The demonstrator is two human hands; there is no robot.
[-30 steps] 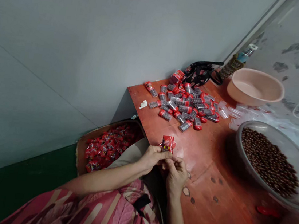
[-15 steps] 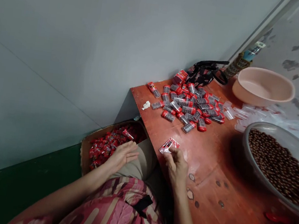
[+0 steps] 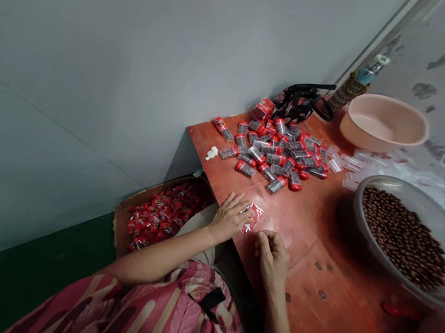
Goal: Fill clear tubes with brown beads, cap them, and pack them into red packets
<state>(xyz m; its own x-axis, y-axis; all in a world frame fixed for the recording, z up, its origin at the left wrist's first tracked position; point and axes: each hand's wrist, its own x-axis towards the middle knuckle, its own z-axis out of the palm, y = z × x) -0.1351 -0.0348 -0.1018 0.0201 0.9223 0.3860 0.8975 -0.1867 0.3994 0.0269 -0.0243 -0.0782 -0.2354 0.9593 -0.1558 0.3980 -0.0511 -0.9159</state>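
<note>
A small red printed plastic wrapper (image 3: 254, 217) lies flat near the table's left edge. My left hand (image 3: 227, 219) reaches over from the left, its fingers stretched out and resting on the wrapper's left side. Just right of the wrapper is my right hand (image 3: 275, 258), thumb and fingers pinched together; whether anything is between them is too small to make out. Beyond both hands lies a pile of clear tubes with red caps (image 3: 275, 158), filled with dark balls. One wrapped tube (image 3: 223, 128) sits at the pile's left.
Below the table's left edge stands a carton (image 3: 118, 224) of red-wrapped packs. On the right, a translucent basin (image 3: 360, 198) holds brown balls (image 3: 406, 234). Behind are empty clear tubes (image 3: 352, 163), a pink basin (image 3: 384, 119) and a dark patterned bag (image 3: 294, 104).
My left hand has moved from above the carton onto the wrapper. The wrapper now lies on the table, and my right hand has drawn back slightly from it. The view has shifted a little.
</note>
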